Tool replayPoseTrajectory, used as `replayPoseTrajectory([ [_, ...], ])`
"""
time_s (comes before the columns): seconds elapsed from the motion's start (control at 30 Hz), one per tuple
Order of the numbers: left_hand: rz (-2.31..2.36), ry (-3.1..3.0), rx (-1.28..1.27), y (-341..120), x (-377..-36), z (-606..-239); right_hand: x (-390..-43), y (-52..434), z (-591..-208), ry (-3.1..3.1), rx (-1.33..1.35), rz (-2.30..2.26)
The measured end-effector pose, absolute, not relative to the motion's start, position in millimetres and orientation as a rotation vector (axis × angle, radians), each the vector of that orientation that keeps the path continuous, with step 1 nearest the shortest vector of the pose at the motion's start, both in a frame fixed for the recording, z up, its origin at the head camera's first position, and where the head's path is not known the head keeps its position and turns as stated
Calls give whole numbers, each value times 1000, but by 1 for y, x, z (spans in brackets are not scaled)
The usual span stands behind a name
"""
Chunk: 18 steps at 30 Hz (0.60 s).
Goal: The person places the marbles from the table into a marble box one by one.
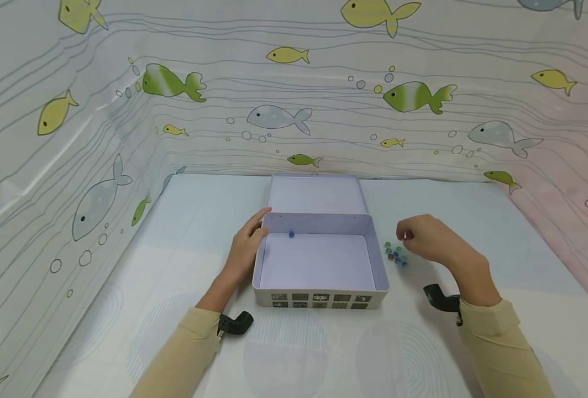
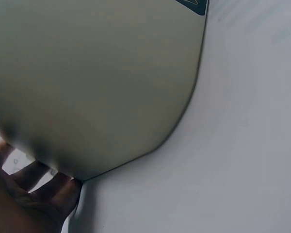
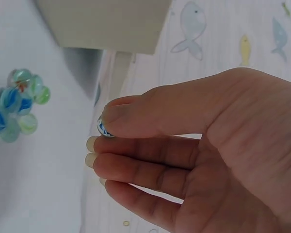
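Note:
An open metal box (image 1: 265, 297) with a pale inside stands in the middle of the table, its lid (image 1: 316, 193) folded back behind it. One blue marble (image 1: 291, 235) lies inside, near the back wall. My left hand (image 1: 244, 249) grips the box's left side toward the back corner, thumb at the rim. In the left wrist view its fingers (image 2: 63, 191) wrap the corner. Right of the box, my right hand (image 1: 430, 237) is raised beside a cluster of glass marbles (image 1: 397, 260). Thumb and fingertips pinch a clear marble with blue (image 3: 103, 127), mostly covered by the thumb.
The loose marbles (image 3: 9, 99) are green, blue and clear, lying close together just off the box's right wall. A white cloth (image 1: 319, 354) with pale circles covers the table. Fish-patterned sheeting (image 1: 324, 83) rises behind and along the sides.

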State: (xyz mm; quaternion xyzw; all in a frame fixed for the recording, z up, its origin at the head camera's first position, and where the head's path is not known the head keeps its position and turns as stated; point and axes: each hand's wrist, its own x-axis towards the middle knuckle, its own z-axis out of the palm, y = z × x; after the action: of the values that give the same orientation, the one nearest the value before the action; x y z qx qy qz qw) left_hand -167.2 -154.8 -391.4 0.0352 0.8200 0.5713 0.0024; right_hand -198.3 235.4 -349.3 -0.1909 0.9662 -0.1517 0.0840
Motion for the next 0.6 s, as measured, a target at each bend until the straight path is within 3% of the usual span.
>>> replayPoseTrajectory([
  [0.6, 1801, 2561, 112, -157, -168, -393, -180, 204, -330, 3045, -817, -496],
])
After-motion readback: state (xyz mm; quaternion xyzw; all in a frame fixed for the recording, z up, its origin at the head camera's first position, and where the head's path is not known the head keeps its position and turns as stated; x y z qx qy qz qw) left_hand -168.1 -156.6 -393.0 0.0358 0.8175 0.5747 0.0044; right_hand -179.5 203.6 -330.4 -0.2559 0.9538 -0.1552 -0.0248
